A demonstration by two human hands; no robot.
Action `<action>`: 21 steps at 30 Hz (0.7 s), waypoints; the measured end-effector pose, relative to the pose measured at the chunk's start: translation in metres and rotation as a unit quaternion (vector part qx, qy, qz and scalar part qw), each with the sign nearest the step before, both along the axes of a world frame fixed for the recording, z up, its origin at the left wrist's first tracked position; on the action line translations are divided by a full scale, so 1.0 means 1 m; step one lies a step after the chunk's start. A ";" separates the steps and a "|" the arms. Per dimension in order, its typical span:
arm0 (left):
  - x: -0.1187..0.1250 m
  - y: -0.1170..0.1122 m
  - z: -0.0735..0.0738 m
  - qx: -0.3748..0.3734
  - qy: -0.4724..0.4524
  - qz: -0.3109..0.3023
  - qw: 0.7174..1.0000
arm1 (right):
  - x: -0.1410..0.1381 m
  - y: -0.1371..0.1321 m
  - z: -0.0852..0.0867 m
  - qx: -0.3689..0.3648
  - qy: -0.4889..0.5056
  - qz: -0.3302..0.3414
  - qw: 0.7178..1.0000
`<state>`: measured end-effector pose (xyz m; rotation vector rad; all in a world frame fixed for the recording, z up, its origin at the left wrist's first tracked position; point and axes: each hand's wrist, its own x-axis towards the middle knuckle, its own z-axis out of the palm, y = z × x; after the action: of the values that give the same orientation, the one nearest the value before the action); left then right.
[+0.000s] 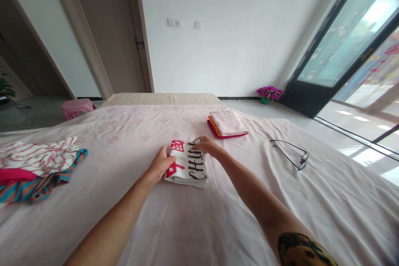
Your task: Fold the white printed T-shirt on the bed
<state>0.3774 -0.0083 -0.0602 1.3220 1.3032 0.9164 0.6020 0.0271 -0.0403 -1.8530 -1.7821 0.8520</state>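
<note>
A white T-shirt (185, 164), folded into a small rectangle, lies in front of me on the bed sheet. Red characters and black "CHINA" lettering show on its top face. My left hand (160, 163) grips its left edge, thumb on top and fingers partly hidden behind the cloth. At the far right corner, my right hand (207, 146) is closed on the fabric, covering the end of the lettering. Beyond my right hand sits a stack of folded clothes (229, 123), pale pink on top with orange and red below.
Unfolded striped clothes (40, 158) are heaped at the left. Black-framed glasses (291, 151) rest on the sheet (249, 166) at the right. Past the bed stand a pink stool (77, 107), a pot of purple flowers (269, 93) and a glass door (336, 50).
</note>
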 end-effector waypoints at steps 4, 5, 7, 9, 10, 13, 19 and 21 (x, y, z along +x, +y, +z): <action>-0.047 0.029 0.024 0.017 0.045 0.002 0.999 | -0.015 -0.012 0.000 -0.047 0.124 0.031 0.991; -0.058 0.037 0.027 0.051 0.094 0.013 0.994 | -0.018 -0.014 0.000 -0.055 0.127 0.027 0.990; -0.079 0.044 0.029 0.110 0.175 0.044 0.977 | -0.021 -0.019 -0.001 -0.031 0.042 -0.004 0.999; -0.093 0.039 0.025 0.145 0.207 0.063 0.966 | -0.021 -0.025 -0.002 0.043 -0.083 -0.036 0.995; -0.098 0.032 0.022 0.162 0.210 0.055 0.963 | -0.019 -0.028 -0.002 0.085 -0.128 -0.038 0.987; -0.107 -0.001 0.011 0.249 0.234 -0.016 0.939 | -0.017 -0.045 0.000 0.190 -0.182 0.028 0.964; -0.114 -0.059 0.001 0.347 0.299 -0.140 0.878 | -0.044 -0.075 0.000 0.299 -0.176 0.291 0.892; -0.116 -0.068 -0.002 0.375 0.309 -0.173 0.857 | -0.057 -0.077 -0.004 0.313 -0.163 0.332 0.875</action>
<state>0.2613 -0.0761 -0.0624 2.5375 1.1142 0.7882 0.5449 -0.0502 -0.0440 -0.9945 -2.5706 0.0843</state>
